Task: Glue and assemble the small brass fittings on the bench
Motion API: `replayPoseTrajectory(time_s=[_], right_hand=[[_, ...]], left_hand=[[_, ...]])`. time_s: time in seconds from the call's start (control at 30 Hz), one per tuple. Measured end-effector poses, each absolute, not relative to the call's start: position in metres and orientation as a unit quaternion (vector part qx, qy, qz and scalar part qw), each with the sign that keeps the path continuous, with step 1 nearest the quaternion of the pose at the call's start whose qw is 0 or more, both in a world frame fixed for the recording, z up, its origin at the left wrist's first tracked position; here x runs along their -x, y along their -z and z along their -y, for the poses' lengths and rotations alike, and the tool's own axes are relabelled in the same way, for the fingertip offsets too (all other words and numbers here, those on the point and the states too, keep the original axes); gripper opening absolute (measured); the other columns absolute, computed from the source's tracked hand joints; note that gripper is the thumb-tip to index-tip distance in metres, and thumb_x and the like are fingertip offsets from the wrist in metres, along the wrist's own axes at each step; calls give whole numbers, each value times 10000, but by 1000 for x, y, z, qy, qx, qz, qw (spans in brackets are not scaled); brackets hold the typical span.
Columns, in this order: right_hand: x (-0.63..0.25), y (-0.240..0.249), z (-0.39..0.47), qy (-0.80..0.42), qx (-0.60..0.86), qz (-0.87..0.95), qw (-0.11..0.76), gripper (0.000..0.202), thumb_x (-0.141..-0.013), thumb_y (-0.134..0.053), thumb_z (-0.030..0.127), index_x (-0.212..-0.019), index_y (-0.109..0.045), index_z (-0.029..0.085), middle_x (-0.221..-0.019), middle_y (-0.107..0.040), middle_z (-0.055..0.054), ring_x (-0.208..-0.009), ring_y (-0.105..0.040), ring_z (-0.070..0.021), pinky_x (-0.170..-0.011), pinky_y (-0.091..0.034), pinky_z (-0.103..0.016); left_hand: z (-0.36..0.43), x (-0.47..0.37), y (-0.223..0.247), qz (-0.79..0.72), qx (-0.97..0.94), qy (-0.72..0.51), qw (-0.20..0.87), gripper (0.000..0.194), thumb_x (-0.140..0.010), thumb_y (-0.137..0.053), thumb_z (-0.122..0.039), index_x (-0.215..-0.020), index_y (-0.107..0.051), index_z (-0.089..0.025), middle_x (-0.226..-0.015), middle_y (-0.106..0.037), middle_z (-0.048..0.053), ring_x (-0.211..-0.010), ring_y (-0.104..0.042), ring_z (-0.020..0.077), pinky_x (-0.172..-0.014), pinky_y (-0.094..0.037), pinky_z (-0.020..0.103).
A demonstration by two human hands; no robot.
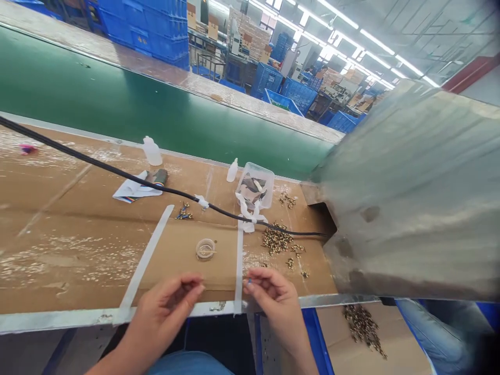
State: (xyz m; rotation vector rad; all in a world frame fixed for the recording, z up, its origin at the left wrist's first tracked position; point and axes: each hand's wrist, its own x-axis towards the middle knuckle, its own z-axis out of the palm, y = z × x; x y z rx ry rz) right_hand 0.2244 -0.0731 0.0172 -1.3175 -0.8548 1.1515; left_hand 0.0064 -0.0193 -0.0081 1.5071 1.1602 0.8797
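My left hand (172, 302) is over the front edge of the taped cardboard sheet (172, 255), thumb and forefinger curled close; anything between them is too small to make out. To its right, my right hand (273, 294) pinches a tiny blue part (249, 281) between thumb and forefinger, beside the right tape strip. A small round clear dish (205, 249) rests on the cardboard beyond my hands. Behind my right hand lies a pile of small brass-coloured parts (277, 238), with a few loose ones around it. A few blue and brass parts (184, 211) lie at the cardboard's back edge.
A black cable (109, 167) crosses the workbench. Behind it stand a clear plastic box (269, 179) and two white bottles (152, 152). A green conveyor (156, 109) runs beyond. A large metal housing (410, 198) stands at the right; more parts (363, 325) lie below it, near a person's jeans.
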Motion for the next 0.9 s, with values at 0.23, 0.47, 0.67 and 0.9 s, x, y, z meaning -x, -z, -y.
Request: replayPoseTrajectory(time_s=[0.23,0.47,0.67,0.9], right_hand=[[-184,-10,60,-476,567,404,538,138,-783,-706,257,-875,-641,177,-804,-677,-43,-736,-644,-153,-672,-537,-252],[-174,-11,60,-363,614,502,489,21,-830,-636,209,-834,-620,195,-819,-652,-35,-762,-640,-168,-687,-531,-269],[-167,-12,60,-318,607,558,468,76,-865,-571,157,-870,-614,219,-846,-656,-17,-778,-638,-150,-679,-519,-237],[-163,-11,59,-253,593,611,460,140,-842,-563,99,-805,-578,233,-894,-664,-9,-848,-641,-150,-715,-519,-232]], left_hand=[[20,-15,-9,-465,-544,-348,606,151,-776,-662,-303,-866,-736,-207,-851,-736,55,-770,-697,206,-697,-589,251],[16,-20,-14,-437,-455,-357,689,162,-728,-707,-305,-855,-769,-225,-875,-735,42,-815,-701,217,-760,-594,284],[13,-20,-15,-447,-433,-356,697,142,-693,-733,-280,-814,-774,-217,-845,-725,42,-826,-685,216,-759,-581,277],[14,-18,-6,-432,-504,-390,638,96,-742,-689,-264,-779,-741,-193,-815,-676,55,-818,-658,202,-737,-561,261]])
